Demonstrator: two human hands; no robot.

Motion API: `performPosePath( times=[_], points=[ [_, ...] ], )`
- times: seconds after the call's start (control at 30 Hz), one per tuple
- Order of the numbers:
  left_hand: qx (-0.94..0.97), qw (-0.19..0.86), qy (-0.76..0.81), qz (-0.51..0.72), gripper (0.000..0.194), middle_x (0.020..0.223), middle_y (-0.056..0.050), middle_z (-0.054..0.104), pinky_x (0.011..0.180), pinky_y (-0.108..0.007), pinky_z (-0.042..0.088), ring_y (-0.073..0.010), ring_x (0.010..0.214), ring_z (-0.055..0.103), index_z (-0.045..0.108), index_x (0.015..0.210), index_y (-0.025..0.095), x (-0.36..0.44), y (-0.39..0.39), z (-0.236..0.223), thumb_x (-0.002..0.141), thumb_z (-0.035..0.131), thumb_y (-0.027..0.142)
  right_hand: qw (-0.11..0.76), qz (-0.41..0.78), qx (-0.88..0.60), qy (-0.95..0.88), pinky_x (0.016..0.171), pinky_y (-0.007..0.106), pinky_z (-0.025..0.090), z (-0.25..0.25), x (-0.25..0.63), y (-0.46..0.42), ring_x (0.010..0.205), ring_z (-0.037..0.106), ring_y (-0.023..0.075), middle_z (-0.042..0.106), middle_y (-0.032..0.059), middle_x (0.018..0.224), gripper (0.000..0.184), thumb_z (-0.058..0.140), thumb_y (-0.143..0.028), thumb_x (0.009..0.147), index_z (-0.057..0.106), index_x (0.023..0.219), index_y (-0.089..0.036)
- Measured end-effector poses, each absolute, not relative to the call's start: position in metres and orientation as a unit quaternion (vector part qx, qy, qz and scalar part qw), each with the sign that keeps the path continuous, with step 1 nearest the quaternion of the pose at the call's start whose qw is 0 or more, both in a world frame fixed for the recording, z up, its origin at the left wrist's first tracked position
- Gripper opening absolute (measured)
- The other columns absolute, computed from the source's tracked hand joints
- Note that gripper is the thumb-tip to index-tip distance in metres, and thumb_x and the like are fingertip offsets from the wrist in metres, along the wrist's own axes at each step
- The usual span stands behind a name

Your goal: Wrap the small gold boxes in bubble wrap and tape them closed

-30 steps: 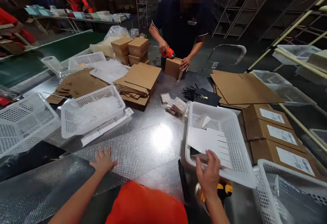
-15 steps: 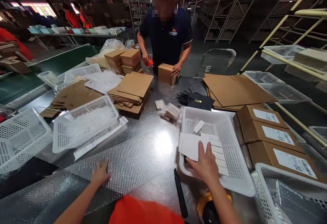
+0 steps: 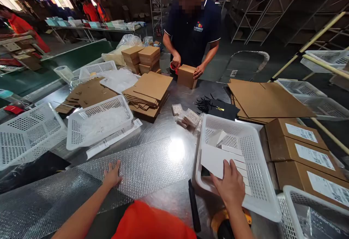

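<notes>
My left hand [image 3: 112, 175] lies flat, fingers spread, on a long sheet of bubble wrap [image 3: 141, 166] spread over the metal table. My right hand [image 3: 231, 185] rests inside a white perforated basket [image 3: 256, 152], its fingers pressing on white paper sheets [image 3: 218, 159] that lie in the basket. Whether it grips a sheet is unclear. A small white folded piece [image 3: 216, 137] lies further back in the same basket.
A person across the table holds a small cardboard box [image 3: 187, 75]. Flat cardboard stacks [image 3: 147, 90], labelled boxes [image 3: 297, 148], more white baskets [image 3: 98, 121], a black stick [image 3: 194, 204] and small packets [image 3: 188, 117] lie on the table.
My right hand has reached forward into the basket onto the white sheets. My left hand stays flat on the bubble wrap. The person opposite moved the red tool behind the box.
</notes>
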State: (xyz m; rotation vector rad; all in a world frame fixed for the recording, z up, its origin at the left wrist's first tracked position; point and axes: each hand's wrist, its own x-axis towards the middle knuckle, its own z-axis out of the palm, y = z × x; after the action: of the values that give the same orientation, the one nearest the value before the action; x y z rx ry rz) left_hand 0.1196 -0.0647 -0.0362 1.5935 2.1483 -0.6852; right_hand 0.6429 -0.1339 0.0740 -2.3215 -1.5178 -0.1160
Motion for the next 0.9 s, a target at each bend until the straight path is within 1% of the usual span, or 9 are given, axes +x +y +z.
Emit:
performPosePath(
  times=[0.1,0.17,0.27,0.4,0.53,0.6,0.67,0.8,0.9],
  points=[
    [0.576,0.193,0.762,-0.227,0.091,0.162,-0.030,0.026,0.119,-0.055,0.022,-0.0389,0.154,0.019,0.014,0.161,0.013,0.116,-0.065,-0.041,0.084,0.058,0.032,0.225,-0.011,-0.838,-0.497,0.101,0.060,0.043,0.082,0.639,-0.127,0.128,0.048,0.0417,0.051,0.0232,0.146,0.068,0.042,-0.061,0.086,0.059,0.128,-0.010],
    [0.575,0.208,0.762,-0.214,0.093,0.163,-0.028,0.024,0.118,-0.058,0.023,-0.0403,0.154,0.016,0.013,0.161,0.014,0.113,-0.065,-0.045,0.083,0.059,0.034,0.287,0.038,-0.846,-0.447,0.103,0.056,0.043,0.085,0.642,-0.125,0.127,0.052,0.0386,0.056,0.0228,0.141,0.071,0.032,-0.063,0.089,0.061,0.127,-0.010],
    [0.555,0.232,0.773,-0.204,0.094,0.166,-0.027,0.015,0.115,-0.060,0.029,-0.0438,0.154,0.016,0.011,0.162,0.016,0.111,-0.066,-0.049,0.083,0.059,0.034,0.342,0.096,-0.856,-0.375,0.104,0.051,0.044,0.085,0.652,-0.127,0.124,0.056,0.0351,0.061,0.0213,0.136,0.074,0.026,-0.061,0.090,0.059,0.131,-0.009],
    [0.530,0.240,0.792,-0.184,0.094,0.168,-0.023,0.009,0.111,-0.061,0.033,-0.0488,0.151,0.020,0.011,0.162,0.022,0.113,-0.067,-0.049,0.083,0.060,0.032,0.365,0.098,-0.850,-0.366,0.107,0.050,0.042,0.084,0.652,-0.126,0.128,0.054,0.0352,0.058,0.0224,0.138,0.072,0.026,-0.056,0.091,0.058,0.132,-0.006],
    [0.527,0.252,0.793,-0.171,0.093,0.168,-0.024,0.007,0.112,-0.063,0.031,-0.0470,0.152,0.018,0.010,0.162,0.022,0.117,-0.068,-0.045,0.084,0.060,0.030,0.305,0.067,-0.873,-0.374,0.107,0.057,0.040,0.087,0.631,-0.121,0.130,0.049,0.0416,0.047,0.0291,0.146,0.071,0.025,-0.054,0.091,0.059,0.127,-0.003],
    [0.525,0.254,0.794,-0.171,0.093,0.168,-0.024,0.006,0.112,-0.063,0.031,-0.0476,0.152,0.017,0.010,0.162,0.022,0.118,-0.067,-0.044,0.084,0.060,0.030,0.251,0.039,-0.889,-0.381,0.102,0.063,0.042,0.088,0.617,-0.119,0.128,0.048,0.0465,0.041,0.0324,0.149,0.072,0.034,-0.057,0.089,0.056,0.131,-0.002],
    [0.525,0.250,0.795,-0.174,0.093,0.168,-0.024,0.007,0.111,-0.064,0.032,-0.0481,0.152,0.017,0.012,0.162,0.022,0.117,-0.068,-0.045,0.083,0.060,0.031,0.212,-0.002,-0.893,-0.398,0.094,0.067,0.044,0.087,0.604,-0.118,0.126,0.047,0.0493,0.036,0.0343,0.151,0.070,0.045,-0.054,0.087,0.050,0.138,-0.005],
    [0.543,0.235,0.786,-0.179,0.093,0.167,-0.026,0.011,0.113,-0.063,0.029,-0.0447,0.153,0.015,0.010,0.162,0.019,0.113,-0.069,-0.051,0.083,0.058,0.032,0.205,-0.068,-0.874,-0.436,0.086,0.067,0.046,0.079,0.592,-0.122,0.124,0.046,0.0490,0.038,0.0353,0.147,0.061,0.052,-0.038,0.086,0.045,0.140,-0.010],
    [0.555,0.222,0.777,-0.198,0.092,0.166,-0.029,0.013,0.116,-0.060,0.026,-0.0424,0.154,0.015,0.010,0.162,0.016,0.110,-0.069,-0.056,0.084,0.056,0.032,0.209,-0.087,-0.863,-0.452,0.086,0.066,0.046,0.073,0.593,-0.128,0.122,0.047,0.0487,0.041,0.0351,0.145,0.060,0.051,-0.038,0.088,0.046,0.140,-0.009]
  ],
)
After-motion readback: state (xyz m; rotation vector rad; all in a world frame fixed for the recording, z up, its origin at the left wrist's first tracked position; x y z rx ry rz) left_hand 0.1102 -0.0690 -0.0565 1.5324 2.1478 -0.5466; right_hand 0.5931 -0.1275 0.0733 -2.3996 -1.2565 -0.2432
